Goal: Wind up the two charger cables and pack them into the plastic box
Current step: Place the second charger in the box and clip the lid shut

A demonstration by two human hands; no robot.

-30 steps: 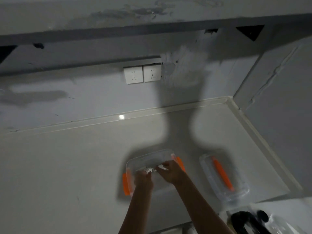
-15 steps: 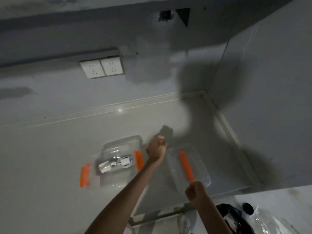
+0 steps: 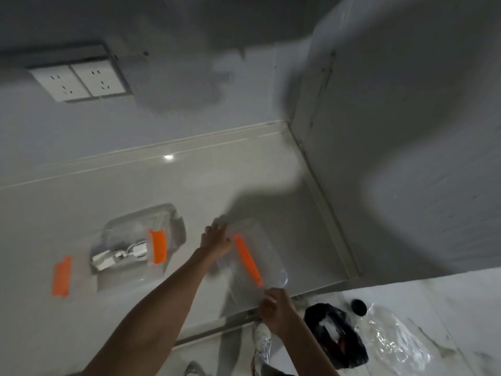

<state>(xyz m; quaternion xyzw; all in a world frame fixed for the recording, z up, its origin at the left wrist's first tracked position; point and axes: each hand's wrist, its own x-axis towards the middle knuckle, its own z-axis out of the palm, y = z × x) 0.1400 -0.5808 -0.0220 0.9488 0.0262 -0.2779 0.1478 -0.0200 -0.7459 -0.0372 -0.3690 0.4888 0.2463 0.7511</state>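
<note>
Your right hand (image 3: pixel 276 310) pinches the lid (image 3: pixel 267 240) at its near end, your left hand (image 3: pixel 217 241) lies spread on it (blurred): lopsided, it may slip.

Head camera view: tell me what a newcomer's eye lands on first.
Bright orange stands out on the grey counter: two latches on the clear plastic box, left of centre, with white chargers inside. Next comes the clear lid with its orange strip, right of the box, with the left hand at its far end and the right hand pinching its near corner.
</note>
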